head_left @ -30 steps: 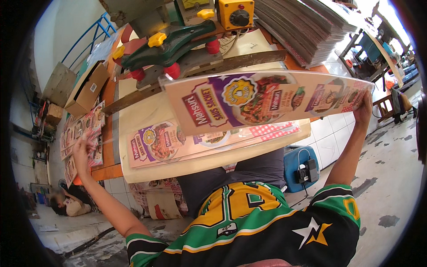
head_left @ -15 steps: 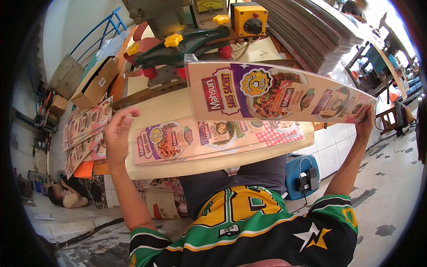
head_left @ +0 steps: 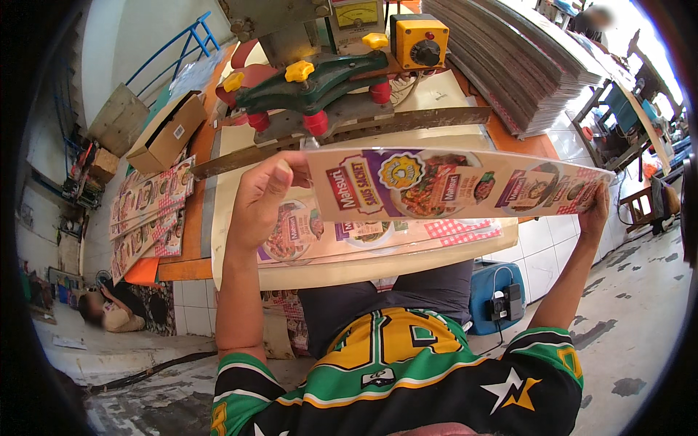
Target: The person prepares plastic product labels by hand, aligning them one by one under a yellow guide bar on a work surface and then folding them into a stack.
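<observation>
My right hand [head_left: 595, 212] is closed on the right end of a long printed cardboard strip [head_left: 454, 187] with food pictures and a clear plastic edge. The strip is raised with its printed face toward me. At its left end, my left hand [head_left: 267, 195] has its fingers reaching to the edge, the tips hidden behind it. The left thumb stands up, apart from the strip. Beneath lie similar printed strips [head_left: 331, 242], stacked flat on a cream sheet [head_left: 363, 274] and partly covered by the raised one.
Beyond the sheet stands a green clamp press [head_left: 313, 83] with yellow knobs, beside a yellow control box [head_left: 420, 42]. Printed strips [head_left: 149, 211] and a cardboard box [head_left: 167, 134] lie at left. A tall board stack [head_left: 509, 65] stands at back right. A person [head_left: 113, 309] sits at far left.
My left hand has moved right and reached the strip's left end. The strip has come lower and more level, still held in my right hand. The view has shifted slightly.
</observation>
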Tool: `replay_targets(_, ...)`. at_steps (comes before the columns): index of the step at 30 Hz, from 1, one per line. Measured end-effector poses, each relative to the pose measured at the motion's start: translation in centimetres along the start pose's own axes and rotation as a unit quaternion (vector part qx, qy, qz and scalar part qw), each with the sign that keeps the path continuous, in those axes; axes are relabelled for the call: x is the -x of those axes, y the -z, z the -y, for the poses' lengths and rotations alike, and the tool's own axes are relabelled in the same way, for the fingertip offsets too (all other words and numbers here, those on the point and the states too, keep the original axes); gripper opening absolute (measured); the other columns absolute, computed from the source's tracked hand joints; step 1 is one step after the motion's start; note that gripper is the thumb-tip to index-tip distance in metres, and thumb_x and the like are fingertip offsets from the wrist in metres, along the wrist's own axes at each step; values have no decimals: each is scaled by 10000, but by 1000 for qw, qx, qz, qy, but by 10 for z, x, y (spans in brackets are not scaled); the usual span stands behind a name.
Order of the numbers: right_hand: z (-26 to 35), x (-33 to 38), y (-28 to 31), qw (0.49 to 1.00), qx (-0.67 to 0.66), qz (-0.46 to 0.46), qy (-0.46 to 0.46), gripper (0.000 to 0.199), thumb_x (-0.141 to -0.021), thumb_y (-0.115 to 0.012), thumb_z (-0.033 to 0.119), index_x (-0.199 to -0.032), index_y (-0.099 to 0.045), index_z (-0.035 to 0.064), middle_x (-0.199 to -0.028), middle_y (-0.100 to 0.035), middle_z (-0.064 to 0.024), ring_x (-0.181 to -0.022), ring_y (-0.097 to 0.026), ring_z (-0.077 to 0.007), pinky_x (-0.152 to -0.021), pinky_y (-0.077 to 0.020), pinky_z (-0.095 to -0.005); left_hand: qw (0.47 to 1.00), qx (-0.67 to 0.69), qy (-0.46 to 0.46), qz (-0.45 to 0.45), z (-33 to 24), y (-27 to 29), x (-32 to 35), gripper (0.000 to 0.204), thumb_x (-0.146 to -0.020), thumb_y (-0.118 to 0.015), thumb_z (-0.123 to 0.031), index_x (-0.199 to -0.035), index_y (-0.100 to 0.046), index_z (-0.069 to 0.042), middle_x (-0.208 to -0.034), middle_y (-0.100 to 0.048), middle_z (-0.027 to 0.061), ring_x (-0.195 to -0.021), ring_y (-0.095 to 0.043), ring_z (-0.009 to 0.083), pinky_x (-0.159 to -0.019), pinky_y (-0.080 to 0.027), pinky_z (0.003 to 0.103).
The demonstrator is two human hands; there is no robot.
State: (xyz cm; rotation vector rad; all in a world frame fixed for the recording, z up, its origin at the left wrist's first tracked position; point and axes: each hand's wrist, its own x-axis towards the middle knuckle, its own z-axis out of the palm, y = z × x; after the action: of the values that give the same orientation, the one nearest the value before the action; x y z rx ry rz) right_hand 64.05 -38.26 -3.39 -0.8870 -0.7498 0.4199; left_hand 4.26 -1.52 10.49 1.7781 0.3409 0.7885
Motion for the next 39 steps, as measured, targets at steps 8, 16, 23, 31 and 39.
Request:
replay_targets(8, 7, 0, -16, 997, 10, 72, -14, 315, -1073, -574, 246, -1298, -558, 27, -1239, -670, -84, -1139, -667, -198, -997, -542, -380, 997, -23, 70, -20, -9, -6, 5, 247, -1021, -682, -203, -1035, -725, 40, -929, -712, 32, -895, -627, 79, -826, -501, 249)
replay_targets(16, 9, 1, -20, 999, 20, 33, 7, 305, -1066, -589, 218, -1299, -561, 25, -1198, -667, -58, -1087, -668, -166, -954, -540, -346, 985, -100, 136, -35, -2, -3, 25, 266, -1018, -687, -213, -977, -722, 47, -852, -686, 9, -775, -564, 51, -704, -465, 229)
replay_targets(23, 20, 2, -37, 998, 18, 52, 9, 269, -1069, -586, 233, -1242, -573, 28, -1195, -679, -69, -1096, -680, -180, -968, -552, -361, 973, -178, 77, -128, -5, -8, 38, 247, -1033, -657, -190, -978, -722, 41, -843, -700, 21, -779, -585, 65, -703, -465, 237)
replay_targets(31, 21, 15, -104, 998, 24, 51, -16, 249, -1069, -585, 221, -1235, -591, 34, -1178, -692, -78, -1091, -687, -183, -963, -568, -386, 888, -342, -79, -297, 3, 0, 52, 246, -1071, -561, -146, -937, -666, 31, -869, -700, 71, -814, -629, 151, -749, -498, 292)
replay_targets(39, 49, 67, -190, 962, 208, 177, -12, 305, -862, -844, 242, -982, -755, -24, -927, -753, -101, -820, -719, -187, -727, -550, -300, 868, -119, -109, -469, 17, 71, 82, 297, -1113, -481, -217, -938, -621, -21, -952, -685, 93, -878, -665, 160, -774, -544, 298)
